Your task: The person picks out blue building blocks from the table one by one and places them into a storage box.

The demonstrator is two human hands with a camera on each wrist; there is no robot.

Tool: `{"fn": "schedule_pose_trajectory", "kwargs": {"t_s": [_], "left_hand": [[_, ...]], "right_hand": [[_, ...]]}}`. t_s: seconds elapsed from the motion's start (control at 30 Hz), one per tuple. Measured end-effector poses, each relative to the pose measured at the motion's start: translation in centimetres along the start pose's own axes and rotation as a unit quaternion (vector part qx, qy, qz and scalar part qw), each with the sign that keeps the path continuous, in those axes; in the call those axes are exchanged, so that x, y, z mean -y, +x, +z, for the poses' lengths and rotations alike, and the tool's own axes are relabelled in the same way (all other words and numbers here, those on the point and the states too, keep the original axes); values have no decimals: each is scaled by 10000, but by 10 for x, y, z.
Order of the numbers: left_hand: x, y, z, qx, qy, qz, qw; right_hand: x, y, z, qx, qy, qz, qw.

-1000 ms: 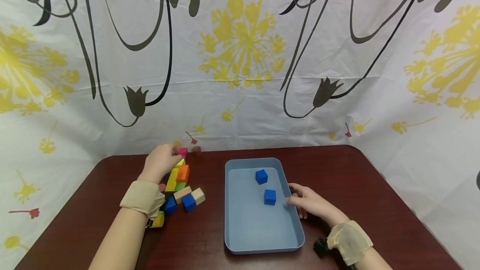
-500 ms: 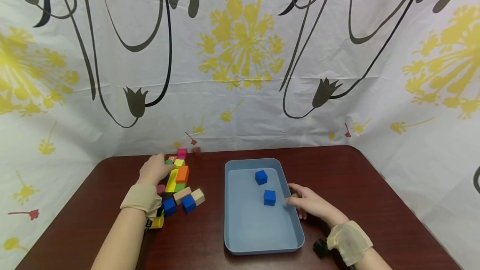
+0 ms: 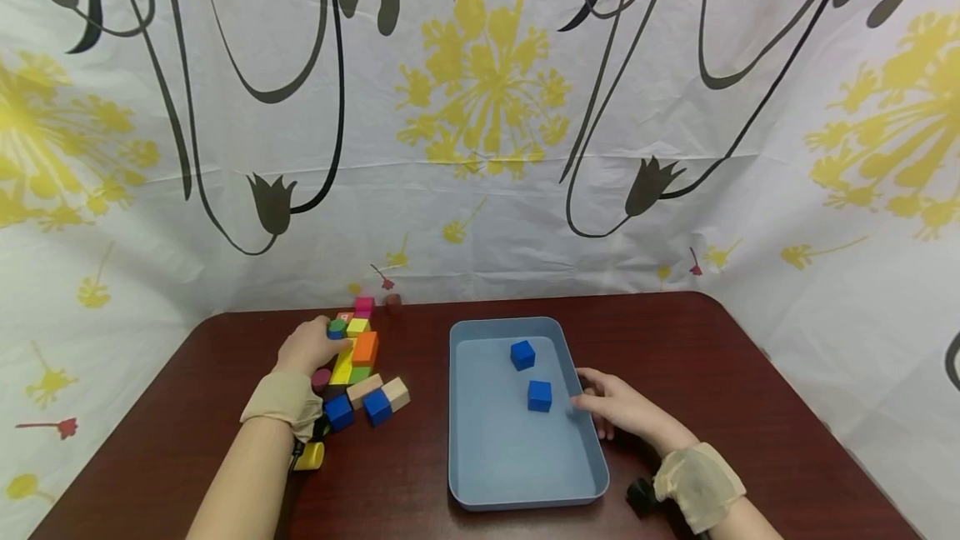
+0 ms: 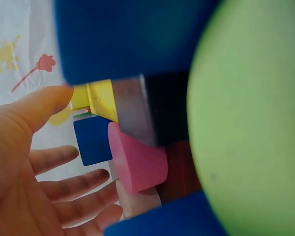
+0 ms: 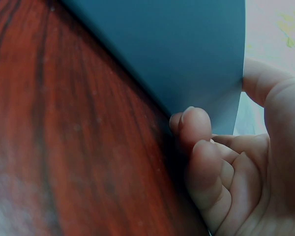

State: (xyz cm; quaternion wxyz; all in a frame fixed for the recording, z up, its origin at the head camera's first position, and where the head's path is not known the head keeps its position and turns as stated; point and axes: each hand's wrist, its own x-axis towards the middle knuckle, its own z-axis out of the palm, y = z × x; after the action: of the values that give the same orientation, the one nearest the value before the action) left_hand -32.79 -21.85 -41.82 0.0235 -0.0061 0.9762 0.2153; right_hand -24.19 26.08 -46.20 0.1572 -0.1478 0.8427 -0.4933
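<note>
My left hand [image 3: 309, 347] is over the left side of a pile of toy blocks, fingers spread and holding nothing. Near its fingertips lie a green-topped blue block [image 3: 337, 328] and a long yellow block [image 3: 342, 363]. In the left wrist view, a blue block [image 4: 92, 141] and a pink round block [image 4: 137, 160] show just past the fingers. With the thumb over the rim and the fingers curled against the outer wall, my right hand [image 3: 626, 405] holds the blue-grey tray [image 3: 495, 457]. Two blue cubes, a far one [image 3: 522, 355] and a nearer one [image 3: 539, 396], sit inside it.
An orange block [image 3: 365, 348], plain wooden blocks [image 3: 396, 392] and more blue cubes [image 3: 378, 407] make up the pile's right side. Pink blocks [image 3: 363, 307] and a brown piece [image 3: 393, 302] are at the table's back edge. A patterned cloth [image 3: 480, 223] hangs behind.
My left hand has drawn back from the pink block at the back edge, toward me and slightly left, uncovering the green-topped blue block. The right hand and tray stay put.
</note>
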Motion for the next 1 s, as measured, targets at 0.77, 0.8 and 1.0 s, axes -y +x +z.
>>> {"fn": "schedule_pose_trajectory", "kwargs": {"t_s": [0.77, 0.8, 1.0], "left_hand": [[3, 3, 9, -239, -263, -171, 9992], [4, 3, 10, -269, -270, -167, 9991], [8, 4, 14, -371, -304, -222, 9986]], "right_hand": [[-2, -1, 0, -116, -126, -5, 9999], [-2, -1, 0, -120, -141, -11, 9998], [-1, -1, 0, -94, -78, -28, 9999]]}}
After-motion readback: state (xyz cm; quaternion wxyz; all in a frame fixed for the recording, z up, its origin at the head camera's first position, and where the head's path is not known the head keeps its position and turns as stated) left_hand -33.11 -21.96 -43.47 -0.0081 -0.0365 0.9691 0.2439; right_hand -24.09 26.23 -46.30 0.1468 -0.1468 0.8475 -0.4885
